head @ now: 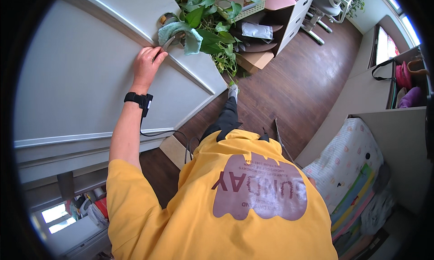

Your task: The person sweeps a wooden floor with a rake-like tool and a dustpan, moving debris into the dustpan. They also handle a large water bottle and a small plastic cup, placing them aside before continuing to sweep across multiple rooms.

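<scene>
My left hand (149, 63), with a black strapped device (139, 100) on its wrist, grips the end of a metal door handle (167, 44). A light green terry cloth (179, 32) drapes over the handle and hides part of it. The handle sits on a pale grey panelled door (84, 80), below a round metal lock fitting (166, 19). Of my right hand, at most a small patch of skin (311, 182) shows at the edge of my yellow shirt (210, 212); the rest is hidden.
A trailing green plant (217, 36) hangs close past the door's edge. Beyond it stand an open shelf with a cardboard box (257, 61) and a swivel chair (325, 5). A black cable (166, 134) runs from the wrist device. Patterned bedding (349, 151) lies at the right.
</scene>
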